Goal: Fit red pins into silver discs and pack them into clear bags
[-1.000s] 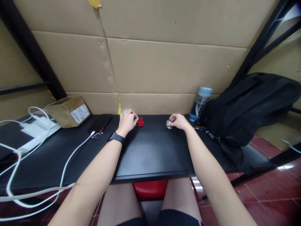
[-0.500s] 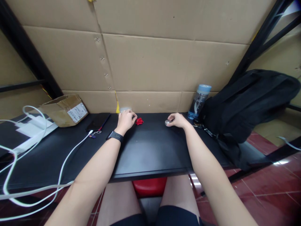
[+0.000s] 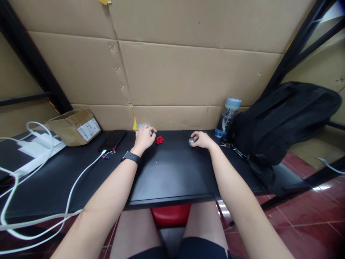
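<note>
My left hand, with a dark watch on the wrist, is over the back of the black table. Its thumb and fingers close on a small greyish thing too small to name. Just right of it lies a small pile of red pieces. A pale, translucent container shows partly behind the left hand. My right hand pinches a small round silvery object at the tabletop, right of the red pile.
To the left are an open cardboard box, a dark phone and white cables. On the right stand a blue-capped bottle and a black backpack. A cardboard wall closes off the back.
My left hand has turned slightly, and a small greyish thing now shows between its thumb and fingers. My right hand stays at the silvery object with barely any shift.
</note>
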`<state>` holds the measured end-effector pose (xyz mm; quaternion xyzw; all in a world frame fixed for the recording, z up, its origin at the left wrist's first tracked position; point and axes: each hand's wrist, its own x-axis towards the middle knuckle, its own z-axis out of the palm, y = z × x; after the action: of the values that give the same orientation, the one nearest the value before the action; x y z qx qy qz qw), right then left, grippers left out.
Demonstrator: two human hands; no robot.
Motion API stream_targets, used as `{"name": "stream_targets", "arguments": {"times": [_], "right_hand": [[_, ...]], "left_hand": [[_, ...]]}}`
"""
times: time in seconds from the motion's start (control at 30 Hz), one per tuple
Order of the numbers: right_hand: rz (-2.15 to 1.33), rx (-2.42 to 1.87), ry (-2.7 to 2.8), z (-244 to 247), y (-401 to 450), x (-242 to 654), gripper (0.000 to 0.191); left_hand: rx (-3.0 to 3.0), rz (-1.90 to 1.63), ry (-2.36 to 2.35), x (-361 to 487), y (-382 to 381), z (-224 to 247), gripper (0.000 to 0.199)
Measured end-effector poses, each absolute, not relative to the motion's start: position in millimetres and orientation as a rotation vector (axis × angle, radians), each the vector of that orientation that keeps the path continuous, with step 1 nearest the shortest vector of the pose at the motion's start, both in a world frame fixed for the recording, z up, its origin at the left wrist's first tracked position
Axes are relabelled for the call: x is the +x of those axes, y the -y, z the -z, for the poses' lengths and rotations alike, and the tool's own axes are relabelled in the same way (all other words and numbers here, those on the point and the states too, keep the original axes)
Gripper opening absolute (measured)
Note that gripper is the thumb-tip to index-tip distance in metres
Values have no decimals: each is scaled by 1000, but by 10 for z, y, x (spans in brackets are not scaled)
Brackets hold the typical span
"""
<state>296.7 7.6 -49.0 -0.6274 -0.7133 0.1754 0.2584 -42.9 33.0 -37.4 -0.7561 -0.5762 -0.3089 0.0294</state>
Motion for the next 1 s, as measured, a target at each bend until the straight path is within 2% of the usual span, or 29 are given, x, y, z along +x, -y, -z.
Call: {"name": "stream_targets", "arguments": {"times": [0.63, 0.8, 1.0], "right_hand": [[-480, -1818, 1973, 435, -75, 2905, 45], [-476, -1856, 1976, 427, -64, 2882, 53], [-523, -1872, 2082, 390, -22, 2828, 34]], "left_hand": [[-2391, 974, 1712, -346, -268, 336, 16], [-2410, 971, 1710, -345, -276, 344, 16], [-2410, 965, 1710, -352, -285, 346, 18]]}}
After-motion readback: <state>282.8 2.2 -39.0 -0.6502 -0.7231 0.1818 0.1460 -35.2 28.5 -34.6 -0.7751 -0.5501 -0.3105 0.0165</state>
